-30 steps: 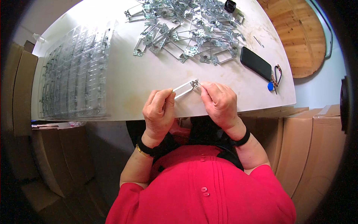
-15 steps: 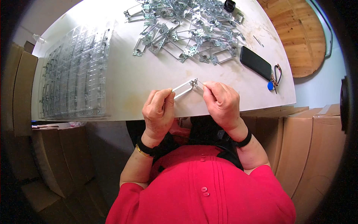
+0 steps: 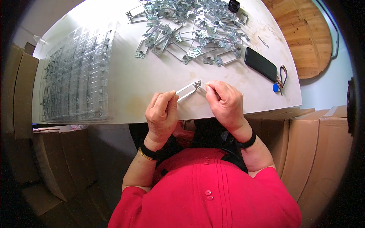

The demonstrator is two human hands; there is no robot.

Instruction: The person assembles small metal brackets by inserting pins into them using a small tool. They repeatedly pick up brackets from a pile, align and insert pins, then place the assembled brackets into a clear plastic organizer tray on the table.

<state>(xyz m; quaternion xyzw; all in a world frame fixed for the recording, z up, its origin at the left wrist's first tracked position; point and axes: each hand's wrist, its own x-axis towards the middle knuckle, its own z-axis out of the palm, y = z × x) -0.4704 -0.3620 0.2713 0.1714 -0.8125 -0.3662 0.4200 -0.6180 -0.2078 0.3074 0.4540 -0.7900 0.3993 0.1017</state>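
Note:
Between my two hands is a metal bracket (image 3: pixel 186 91) with two long parallel bars and a small plate at its far right end. My left hand (image 3: pixel 161 114) pinches the near left end of the bars. My right hand (image 3: pixel 226 102) is closed in a pinch just right of the plate; a short thin piece shows at its fingertips, too small to name. Farther back lies a tangled pile of similar metal brackets (image 3: pixel 197 34). At the left, stacked clear plastic trays (image 3: pixel 76 72) hold metal parts in rows.
A black phone (image 3: pixel 261 64) lies on the white table (image 3: pixel 131 81), with a strap and blue tag (image 3: pixel 276 87) beside it. A small black object (image 3: pixel 234 5) sits by the pile, a thin pin (image 3: pixel 263 41) nearby. Cardboard boxes (image 3: pixel 296 140) stand on both sides below the table.
My right hand has shifted very slightly left, closer to the bracket's plate. My left hand and the bracket stay almost where they were.

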